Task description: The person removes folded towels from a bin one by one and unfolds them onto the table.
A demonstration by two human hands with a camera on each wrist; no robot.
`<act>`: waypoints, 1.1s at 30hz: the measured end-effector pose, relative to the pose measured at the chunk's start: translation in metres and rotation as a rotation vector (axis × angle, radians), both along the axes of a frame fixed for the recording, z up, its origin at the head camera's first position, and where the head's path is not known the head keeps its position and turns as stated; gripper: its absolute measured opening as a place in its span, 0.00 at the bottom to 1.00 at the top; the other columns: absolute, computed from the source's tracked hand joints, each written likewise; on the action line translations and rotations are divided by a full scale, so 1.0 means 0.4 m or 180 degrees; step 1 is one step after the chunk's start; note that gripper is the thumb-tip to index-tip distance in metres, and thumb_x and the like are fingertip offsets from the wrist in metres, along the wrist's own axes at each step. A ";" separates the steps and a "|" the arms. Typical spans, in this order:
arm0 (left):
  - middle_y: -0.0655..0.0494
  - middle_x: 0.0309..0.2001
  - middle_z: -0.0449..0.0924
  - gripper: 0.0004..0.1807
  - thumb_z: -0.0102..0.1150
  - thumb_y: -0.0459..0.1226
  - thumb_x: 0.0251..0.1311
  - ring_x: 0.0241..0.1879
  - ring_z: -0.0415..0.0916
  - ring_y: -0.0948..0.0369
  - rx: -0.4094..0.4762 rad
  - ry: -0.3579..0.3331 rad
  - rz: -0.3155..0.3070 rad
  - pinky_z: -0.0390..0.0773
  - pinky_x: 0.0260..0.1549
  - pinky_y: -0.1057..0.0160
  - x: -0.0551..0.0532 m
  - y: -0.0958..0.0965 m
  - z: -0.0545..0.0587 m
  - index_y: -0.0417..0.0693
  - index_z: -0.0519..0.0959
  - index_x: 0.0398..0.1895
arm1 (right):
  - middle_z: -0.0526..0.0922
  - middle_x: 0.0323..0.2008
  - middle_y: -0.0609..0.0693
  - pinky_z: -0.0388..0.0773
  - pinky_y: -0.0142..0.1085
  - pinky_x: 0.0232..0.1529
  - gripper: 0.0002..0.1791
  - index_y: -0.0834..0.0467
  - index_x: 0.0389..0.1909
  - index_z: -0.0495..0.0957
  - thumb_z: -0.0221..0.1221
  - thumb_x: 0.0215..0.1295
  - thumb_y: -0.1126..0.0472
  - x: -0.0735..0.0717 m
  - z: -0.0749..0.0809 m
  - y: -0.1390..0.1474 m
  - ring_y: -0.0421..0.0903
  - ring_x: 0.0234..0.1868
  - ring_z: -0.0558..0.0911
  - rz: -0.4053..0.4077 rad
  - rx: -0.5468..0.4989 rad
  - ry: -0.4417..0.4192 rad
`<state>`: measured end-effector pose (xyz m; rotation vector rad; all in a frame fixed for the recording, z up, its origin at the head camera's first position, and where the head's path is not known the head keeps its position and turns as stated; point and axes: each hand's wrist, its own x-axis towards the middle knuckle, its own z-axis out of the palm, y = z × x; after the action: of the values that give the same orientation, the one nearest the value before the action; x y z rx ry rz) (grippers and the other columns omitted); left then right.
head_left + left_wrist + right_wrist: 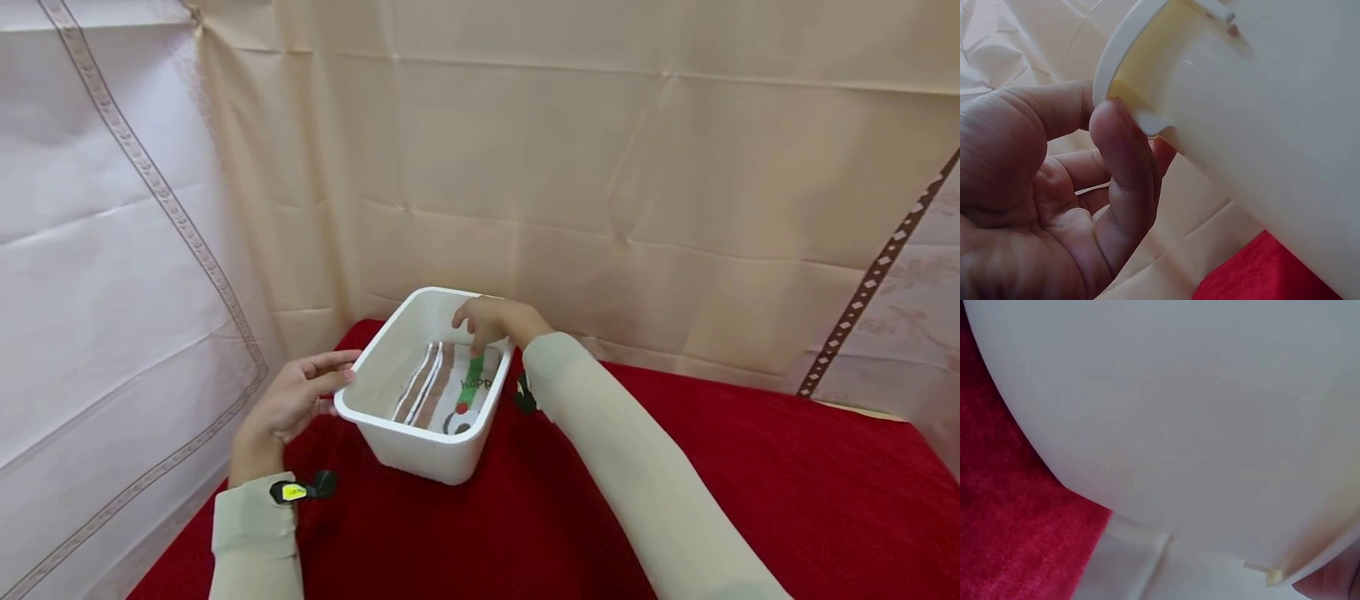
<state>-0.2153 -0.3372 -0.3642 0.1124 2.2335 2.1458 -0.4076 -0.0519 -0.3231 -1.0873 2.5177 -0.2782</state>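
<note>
A white plastic tub (420, 454) stands tilted over the red cloth. Its rounded rim (1110, 62) is pinched at the near left corner by my left hand (303, 392). My right hand (491, 321) reaches over the far right rim, its fingers loosely bent and pointing down inside. Flat on the tub's floor lies a folded fabric piece (427, 387) with brown, white and green stripes, printed letters and a red dot. Whether the right fingertips touch it cannot be told. In the right wrist view the tub's outer wall (1166, 425) hides nearly all of that hand.
A red cloth (720, 475) covers the table. Beige sheeting (600, 167) hangs close behind the tub, and a white patterned sheet (112, 250) hangs at the left. Dark wrist straps (292, 492) sit on the sleeves.
</note>
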 end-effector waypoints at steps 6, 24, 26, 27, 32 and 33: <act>0.53 0.45 0.85 0.26 0.60 0.31 0.70 0.34 0.81 0.62 0.0011 0.0012 0.0008 0.82 0.25 0.67 -0.004 -0.002 0.005 0.28 0.70 0.68 | 0.82 0.57 0.57 0.75 0.44 0.62 0.33 0.57 0.67 0.75 0.72 0.60 0.62 -0.008 -0.004 -0.005 0.51 0.58 0.79 0.0079 0.0017 0.0066; 0.55 0.44 0.85 0.25 0.60 0.30 0.70 0.33 0.82 0.62 0.0015 0.0001 -0.0022 0.84 0.26 0.65 -0.004 -0.001 0.000 0.29 0.70 0.67 | 0.83 0.52 0.53 0.81 0.37 0.46 0.44 0.54 0.75 0.65 0.73 0.61 0.52 -0.002 -0.047 -0.030 0.45 0.44 0.81 0.0017 0.0140 -0.0151; 0.55 0.44 0.85 0.25 0.60 0.30 0.70 0.34 0.81 0.62 0.0017 -0.0005 -0.0013 0.83 0.26 0.65 -0.001 -0.003 0.000 0.29 0.70 0.67 | 0.83 0.51 0.53 0.83 0.38 0.41 0.45 0.53 0.76 0.64 0.74 0.61 0.52 -0.003 -0.050 -0.036 0.47 0.41 0.83 -0.0059 0.0149 -0.0293; 0.55 0.44 0.85 0.25 0.60 0.31 0.70 0.34 0.81 0.62 0.0021 -0.0005 -0.0015 0.83 0.26 0.65 0.000 -0.003 0.000 0.29 0.70 0.67 | 0.83 0.49 0.52 0.83 0.38 0.40 0.45 0.53 0.76 0.64 0.74 0.61 0.51 -0.003 -0.051 -0.039 0.47 0.39 0.84 -0.0076 0.0181 -0.0317; 0.54 0.45 0.85 0.26 0.60 0.31 0.70 0.34 0.82 0.62 0.0022 -0.0004 -0.0034 0.84 0.26 0.65 -0.002 -0.002 0.001 0.29 0.69 0.68 | 0.82 0.38 0.49 0.83 0.39 0.41 0.47 0.51 0.77 0.64 0.74 0.59 0.48 -0.006 -0.059 -0.045 0.49 0.40 0.85 -0.0169 0.0370 -0.0458; 0.54 0.44 0.85 0.26 0.60 0.31 0.70 0.34 0.82 0.62 0.0022 -0.0008 -0.0038 0.84 0.27 0.65 -0.002 -0.001 0.001 0.28 0.69 0.68 | 0.82 0.37 0.48 0.82 0.37 0.40 0.47 0.51 0.76 0.64 0.75 0.59 0.47 -0.006 -0.061 -0.045 0.47 0.40 0.84 -0.0175 0.0422 -0.0447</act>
<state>-0.2161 -0.3377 -0.3639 0.1230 2.2184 2.1468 -0.4099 -0.0697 -0.3476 -0.9161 2.4063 -0.1925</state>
